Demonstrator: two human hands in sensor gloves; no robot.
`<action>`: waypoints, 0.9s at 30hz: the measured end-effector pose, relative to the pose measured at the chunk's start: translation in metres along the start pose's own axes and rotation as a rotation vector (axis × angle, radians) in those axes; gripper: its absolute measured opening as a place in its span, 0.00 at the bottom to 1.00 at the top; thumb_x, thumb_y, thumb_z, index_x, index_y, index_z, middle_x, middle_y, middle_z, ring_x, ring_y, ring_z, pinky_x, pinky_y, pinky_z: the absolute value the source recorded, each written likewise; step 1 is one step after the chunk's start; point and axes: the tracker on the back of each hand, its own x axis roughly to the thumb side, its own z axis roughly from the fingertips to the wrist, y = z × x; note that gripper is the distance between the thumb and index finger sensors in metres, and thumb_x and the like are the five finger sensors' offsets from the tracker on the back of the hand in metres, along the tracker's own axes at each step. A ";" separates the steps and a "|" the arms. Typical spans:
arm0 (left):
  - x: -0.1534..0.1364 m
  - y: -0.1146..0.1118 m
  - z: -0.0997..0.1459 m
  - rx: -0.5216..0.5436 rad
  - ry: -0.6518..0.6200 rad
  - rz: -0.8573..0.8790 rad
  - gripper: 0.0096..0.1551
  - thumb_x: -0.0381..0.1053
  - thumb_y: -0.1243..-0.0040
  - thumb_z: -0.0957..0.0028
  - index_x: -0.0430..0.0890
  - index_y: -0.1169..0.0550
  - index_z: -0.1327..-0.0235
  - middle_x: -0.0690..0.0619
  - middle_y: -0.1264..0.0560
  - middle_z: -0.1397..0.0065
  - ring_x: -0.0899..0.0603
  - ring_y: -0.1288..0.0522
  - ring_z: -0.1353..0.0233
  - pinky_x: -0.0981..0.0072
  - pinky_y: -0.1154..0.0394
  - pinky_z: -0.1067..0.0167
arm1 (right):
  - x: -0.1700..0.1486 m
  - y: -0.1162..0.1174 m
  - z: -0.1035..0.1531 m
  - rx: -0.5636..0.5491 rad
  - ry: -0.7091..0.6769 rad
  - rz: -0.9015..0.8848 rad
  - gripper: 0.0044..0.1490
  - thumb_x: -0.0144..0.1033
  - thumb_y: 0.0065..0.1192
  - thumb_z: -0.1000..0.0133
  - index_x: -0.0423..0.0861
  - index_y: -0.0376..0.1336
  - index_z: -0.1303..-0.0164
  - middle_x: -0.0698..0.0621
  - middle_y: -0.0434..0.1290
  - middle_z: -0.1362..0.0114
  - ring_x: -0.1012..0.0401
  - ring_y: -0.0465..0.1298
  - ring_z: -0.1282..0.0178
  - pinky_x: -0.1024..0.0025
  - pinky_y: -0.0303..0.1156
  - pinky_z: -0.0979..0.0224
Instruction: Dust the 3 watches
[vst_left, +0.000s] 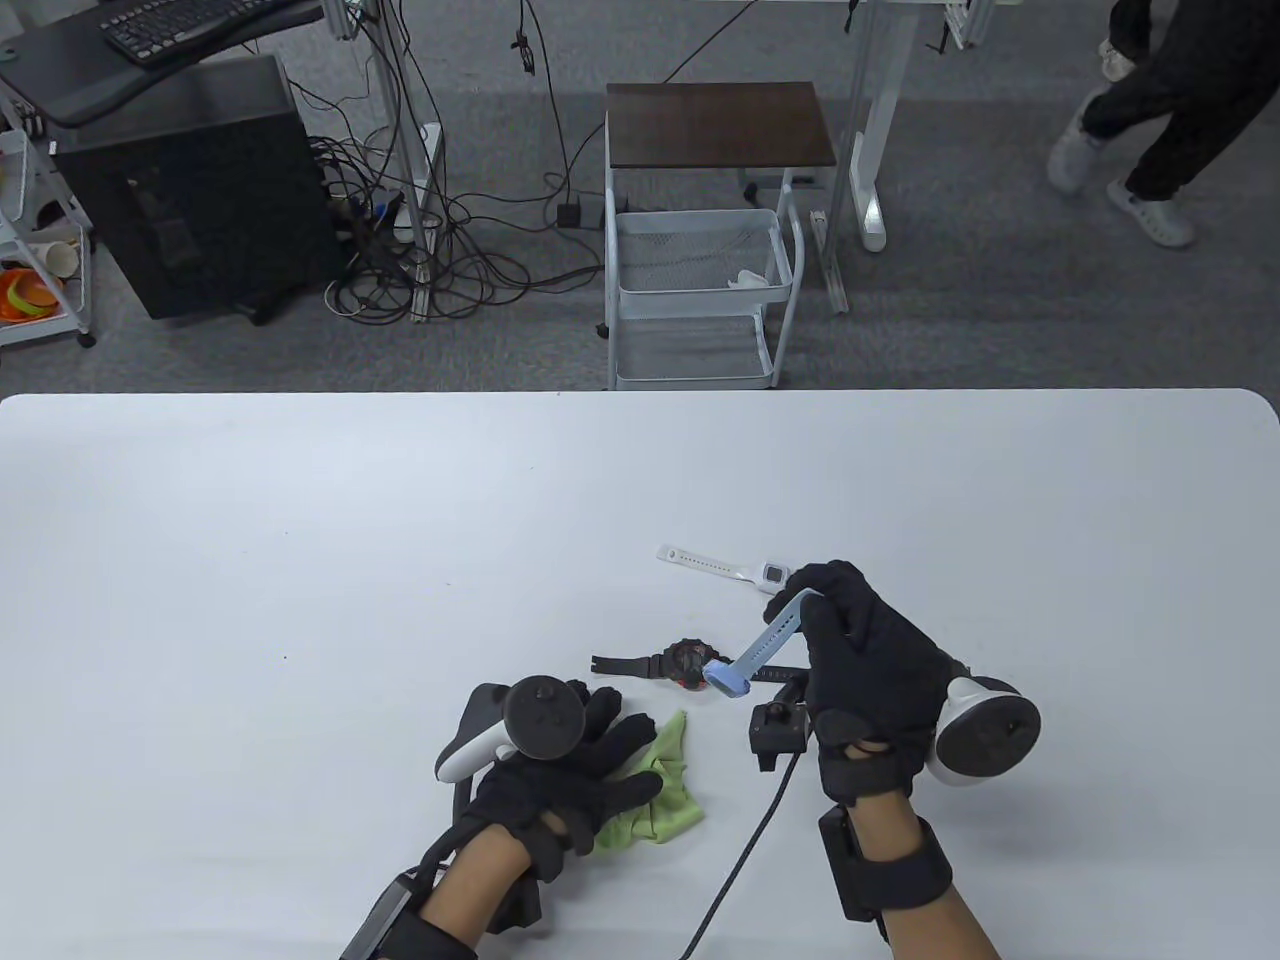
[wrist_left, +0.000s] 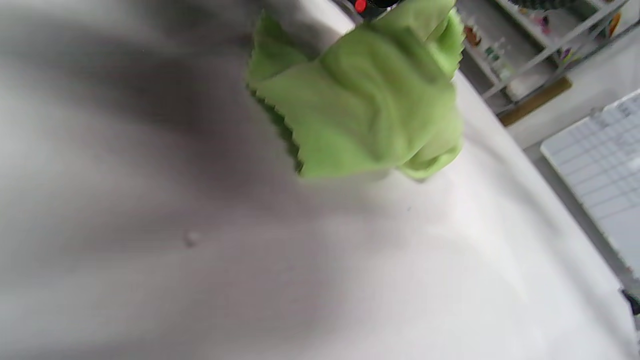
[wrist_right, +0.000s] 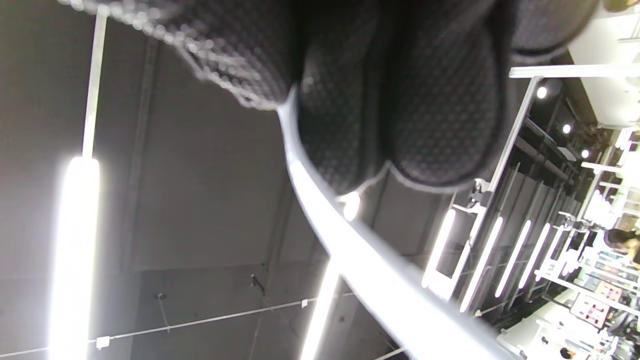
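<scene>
Right hand (vst_left: 868, 680) pinches blue watch (vst_left: 757, 652) by strap, lifted above table — long axis slants down-left toward left hand (vst_left: 560, 770), whose fingers rest on green cloth (vst_left: 655, 790); black watch (vst_left: 680, 662) lies between — cloth hand nearer

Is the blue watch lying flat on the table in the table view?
No: the right hand pinches the blue watch by its strap and holds it up over the black watch.

Left hand (vst_left: 570, 770) hides part of green cloth (vst_left: 660, 790).
</scene>
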 end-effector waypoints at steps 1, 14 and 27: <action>0.000 0.003 0.002 0.016 -0.008 0.015 0.51 0.80 0.61 0.45 0.57 0.53 0.13 0.49 0.68 0.12 0.34 0.78 0.17 0.29 0.75 0.31 | 0.000 0.000 0.000 0.000 -0.001 0.001 0.24 0.43 0.66 0.50 0.41 0.75 0.51 0.48 0.87 0.60 0.51 0.86 0.61 0.38 0.66 0.39; -0.006 0.053 0.045 0.367 -0.243 0.340 0.51 0.81 0.63 0.44 0.53 0.48 0.14 0.44 0.56 0.11 0.27 0.65 0.15 0.25 0.65 0.28 | -0.001 0.007 0.005 0.016 -0.026 0.028 0.24 0.44 0.66 0.50 0.42 0.75 0.52 0.49 0.88 0.61 0.52 0.87 0.61 0.38 0.67 0.40; -0.036 0.069 0.087 0.601 -0.316 0.410 0.49 0.80 0.64 0.42 0.52 0.46 0.15 0.45 0.53 0.11 0.28 0.59 0.14 0.25 0.62 0.27 | -0.017 0.031 0.022 0.078 0.029 -0.048 0.24 0.44 0.65 0.50 0.42 0.75 0.51 0.50 0.88 0.60 0.52 0.87 0.61 0.39 0.68 0.40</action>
